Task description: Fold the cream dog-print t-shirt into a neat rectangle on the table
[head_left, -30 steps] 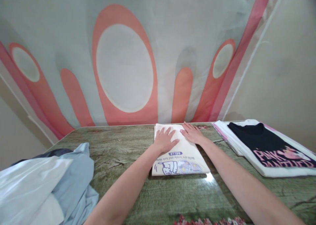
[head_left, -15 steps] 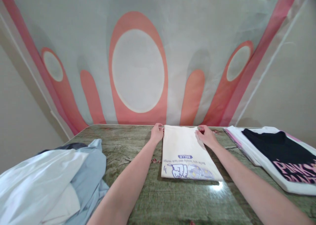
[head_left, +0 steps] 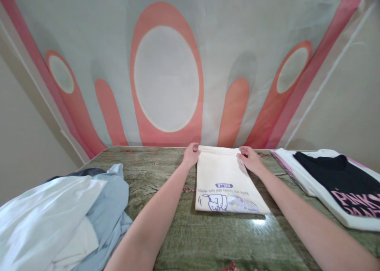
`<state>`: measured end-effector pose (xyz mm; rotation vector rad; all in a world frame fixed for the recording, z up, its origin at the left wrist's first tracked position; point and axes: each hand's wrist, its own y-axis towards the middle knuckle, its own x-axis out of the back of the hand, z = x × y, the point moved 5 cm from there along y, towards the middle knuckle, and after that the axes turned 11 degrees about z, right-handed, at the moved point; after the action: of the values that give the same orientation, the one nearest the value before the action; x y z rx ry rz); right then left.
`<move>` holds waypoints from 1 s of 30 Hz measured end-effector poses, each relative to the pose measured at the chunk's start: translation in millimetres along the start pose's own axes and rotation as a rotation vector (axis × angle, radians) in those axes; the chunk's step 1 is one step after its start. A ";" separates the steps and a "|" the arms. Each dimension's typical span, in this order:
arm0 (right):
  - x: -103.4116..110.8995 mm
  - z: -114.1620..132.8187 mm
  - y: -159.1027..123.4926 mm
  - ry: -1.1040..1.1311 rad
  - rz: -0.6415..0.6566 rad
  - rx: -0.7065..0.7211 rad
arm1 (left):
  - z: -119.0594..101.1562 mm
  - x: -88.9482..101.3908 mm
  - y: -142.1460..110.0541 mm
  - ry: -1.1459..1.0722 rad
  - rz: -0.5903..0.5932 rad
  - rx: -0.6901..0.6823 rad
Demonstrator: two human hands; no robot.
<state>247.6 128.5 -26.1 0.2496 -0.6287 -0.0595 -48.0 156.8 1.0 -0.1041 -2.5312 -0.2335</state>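
A folded cream T-shirt lies on the table, its purple "BELLE" lettering and cartoon print upside down toward me. At its far left corner, my left hand has the edge pinched between thumb and fingers. My right hand grips the far right corner the same way. A narrow band of cloth along the far edge, between both hands, looks slightly raised or turned over. The near edge with the print rests flat.
A loose heap of white and light blue clothes lies at the left. To the right is a stack of folded shirts, a black one with pink lettering on top. The wood-patterned table ends at a patterned wall.
The far edge of the T-shirt now shows a raised band between my hands. Both hands keep their hold at the corners. The view has shifted slightly.
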 end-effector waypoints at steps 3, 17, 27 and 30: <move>0.1 3.3 -1.3 -0.018 0.019 0.005 | 0.6 0.8 -2.5 0.038 -0.001 0.007; 6.2 18.9 -4.9 -0.385 -0.150 0.058 | -36.7 -5.3 -24.3 0.530 0.028 -0.193; -27.2 39.3 -12.5 -0.568 0.314 0.109 | -58.4 -55.3 -58.0 0.700 0.502 -0.337; -26.6 29.8 -10.8 -0.578 0.299 0.037 | -57.0 -54.5 -58.2 0.702 0.486 -0.342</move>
<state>208.8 115.2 -20.9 0.1701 -1.2368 0.1750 21.1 87.6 8.0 -0.6422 -1.6890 -0.4167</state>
